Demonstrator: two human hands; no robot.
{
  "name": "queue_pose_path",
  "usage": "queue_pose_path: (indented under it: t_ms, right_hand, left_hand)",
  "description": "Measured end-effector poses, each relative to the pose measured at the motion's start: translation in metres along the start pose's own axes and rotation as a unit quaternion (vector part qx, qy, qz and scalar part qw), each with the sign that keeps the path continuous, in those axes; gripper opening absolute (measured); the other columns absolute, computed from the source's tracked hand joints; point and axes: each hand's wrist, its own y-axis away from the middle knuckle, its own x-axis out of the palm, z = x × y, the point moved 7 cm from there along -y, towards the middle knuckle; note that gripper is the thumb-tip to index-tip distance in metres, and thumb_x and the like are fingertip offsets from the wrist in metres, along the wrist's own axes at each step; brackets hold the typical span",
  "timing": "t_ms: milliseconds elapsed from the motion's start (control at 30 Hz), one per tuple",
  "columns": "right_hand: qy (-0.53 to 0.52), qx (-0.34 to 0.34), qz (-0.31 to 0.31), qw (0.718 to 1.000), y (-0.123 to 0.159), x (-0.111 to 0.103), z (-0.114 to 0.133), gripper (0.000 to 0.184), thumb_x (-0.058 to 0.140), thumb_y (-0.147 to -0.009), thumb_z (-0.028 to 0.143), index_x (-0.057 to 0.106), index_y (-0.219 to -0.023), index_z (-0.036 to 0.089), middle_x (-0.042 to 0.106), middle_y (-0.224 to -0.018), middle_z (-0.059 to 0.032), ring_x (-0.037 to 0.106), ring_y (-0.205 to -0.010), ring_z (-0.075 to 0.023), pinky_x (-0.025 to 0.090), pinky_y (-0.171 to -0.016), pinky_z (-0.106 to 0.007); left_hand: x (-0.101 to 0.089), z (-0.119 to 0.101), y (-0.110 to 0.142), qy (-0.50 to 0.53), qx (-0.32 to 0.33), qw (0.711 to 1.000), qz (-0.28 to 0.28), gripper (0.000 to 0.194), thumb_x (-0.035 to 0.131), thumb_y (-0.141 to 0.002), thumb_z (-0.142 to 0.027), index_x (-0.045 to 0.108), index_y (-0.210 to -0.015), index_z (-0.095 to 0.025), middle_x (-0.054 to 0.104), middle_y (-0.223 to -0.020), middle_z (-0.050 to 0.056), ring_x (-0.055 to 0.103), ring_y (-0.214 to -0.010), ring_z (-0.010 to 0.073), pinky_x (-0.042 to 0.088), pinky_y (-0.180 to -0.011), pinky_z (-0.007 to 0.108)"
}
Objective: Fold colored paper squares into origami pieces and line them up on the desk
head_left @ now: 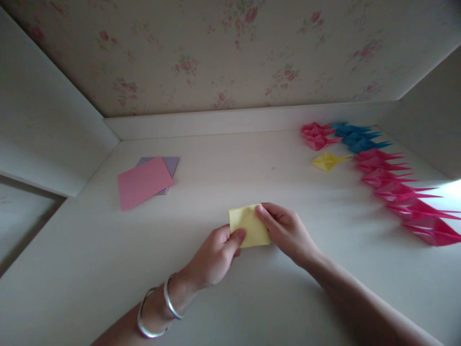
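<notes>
A small yellow square of folded paper (252, 230) is held between both hands over the white table. My left hand (218, 252) pinches its lower left part, thumb on top and fingers underneath. At its upper right edge my right hand (288, 230) grips the paper, the thumb lying on the face and the other fingers behind. Two silver bangles (173, 298) circle the left wrist. The underside of the paper is hidden.
Pink paper sheets (144, 182) lie over purple ones (173, 163) at the left. On the right stand folded paper figures: a yellow one (327, 162), several blue ones (362, 139) and a row of pink ones (394, 192). A low ledge (216, 122) and floral wall (201, 62) bound the back.
</notes>
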Motion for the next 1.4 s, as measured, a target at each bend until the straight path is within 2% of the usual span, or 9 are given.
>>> queue_pose_path:
  t_ms: [133,300,433,633,800,1000,1100,1233,1400]
  right_hand:
    - [0.046,-0.007,0.021,0.999,0.0,0.0,-0.002,0.046,0.047,-0.093,0.056,0.052,-0.066,0.019,0.041,-0.059,0.003,0.036,-0.052,-0.0113,0.025,-0.045,-0.023]
    - [0.058,-0.027,0.052,0.997,0.005,0.001,0.004,0.044,0.045,-0.095,0.054,0.056,-0.071,0.019,0.045,-0.062,0.0022,0.04,-0.055,-0.0118,0.029,-0.047,-0.023]
    - [0.071,-0.045,0.142,0.986,0.01,0.015,0.009,0.041,0.045,-0.097,0.049,0.056,-0.072,0.018,0.047,-0.063,0.0019,0.042,-0.056,-0.0112,0.03,-0.047,-0.022]
    - [0.067,-0.042,0.14,0.987,0.007,0.015,0.008,0.039,0.046,-0.097,0.048,0.057,-0.075,0.019,0.049,-0.063,0.0018,0.044,-0.056,-0.0112,0.032,-0.048,-0.022]
    - [0.039,-0.017,0.197,0.979,0.011,0.022,0.007,0.04,0.04,-0.1,0.05,0.056,-0.078,0.019,0.062,-0.065,-0.0009,0.059,-0.059,-0.0135,0.044,-0.057,-0.023]
    - [0.05,-0.017,0.148,0.988,0.011,0.015,0.009,0.043,0.043,-0.099,0.049,0.054,-0.07,0.02,0.053,-0.051,0.0039,0.048,-0.046,-0.0102,0.036,-0.047,-0.022]
    - [0.009,-0.018,0.15,0.988,0.01,0.014,0.009,0.036,0.047,-0.097,0.049,0.064,-0.088,0.018,0.057,-0.057,0.0025,0.054,-0.051,-0.0118,0.041,-0.051,-0.023]
    - [-0.029,-0.032,0.151,0.988,0.009,0.012,0.012,0.033,0.051,-0.096,0.046,0.067,-0.096,0.016,0.063,-0.066,-0.0007,0.062,-0.061,-0.0142,0.047,-0.059,-0.025]
    - [-0.107,-0.029,0.141,0.984,0.008,0.011,0.009,0.034,0.056,-0.094,0.042,0.059,-0.117,0.017,0.062,-0.065,0.0017,0.061,-0.058,-0.0135,0.048,-0.057,-0.025]
  left_hand:
    - [-0.001,-0.002,0.0,-0.022,0.013,1.0,-0.018,0.042,0.052,-0.089,-0.058,0.058,-0.084,-0.017,0.043,-0.059,-0.005,0.036,-0.051,0.011,0.029,-0.049,0.023]
    - [-0.009,-0.019,0.008,-0.158,0.083,0.979,-0.094,0.042,0.052,-0.09,-0.055,0.062,-0.075,-0.017,0.055,-0.06,0.0,0.047,-0.054,0.0143,0.03,-0.047,0.024]
    - [-0.014,-0.03,0.011,-0.13,0.126,0.977,-0.112,0.033,0.055,-0.091,-0.049,0.065,-0.1,-0.019,0.068,-0.082,0.004,0.061,-0.07,0.018,0.042,-0.058,0.023]
    - [-0.017,-0.032,0.011,-0.173,0.143,0.968,-0.112,0.037,0.042,-0.098,-0.046,0.066,-0.099,-0.019,0.065,-0.077,0.003,0.057,-0.069,0.0177,0.041,-0.059,0.024]
    - [-0.024,-0.029,0.012,-0.146,0.144,0.967,-0.149,0.034,0.042,-0.098,-0.047,0.062,-0.098,-0.02,0.062,-0.076,0.002,0.055,-0.066,0.0168,0.039,-0.057,0.024]
    - [-0.025,-0.028,0.01,-0.073,0.145,0.974,-0.158,0.032,0.047,-0.096,-0.045,0.064,-0.102,-0.019,0.063,-0.078,0.002,0.056,-0.069,0.0175,0.042,-0.058,0.024]
    - [-0.031,-0.027,0.009,-0.049,0.14,0.972,-0.185,0.028,0.051,-0.094,-0.044,0.063,-0.103,-0.02,0.065,-0.083,0.003,0.058,-0.071,0.0176,0.045,-0.06,0.023]
    - [-0.031,-0.021,0.006,-0.012,0.106,0.98,-0.166,0.034,0.05,-0.094,-0.049,0.058,-0.115,-0.023,0.059,-0.069,-0.002,0.052,-0.051,0.0134,0.039,-0.042,0.02]
    - [-0.031,-0.02,0.007,0.011,0.103,0.98,-0.168,0.038,0.05,-0.094,-0.05,0.056,-0.121,-0.024,0.054,-0.064,-0.004,0.047,-0.044,0.0111,0.036,-0.036,0.019]
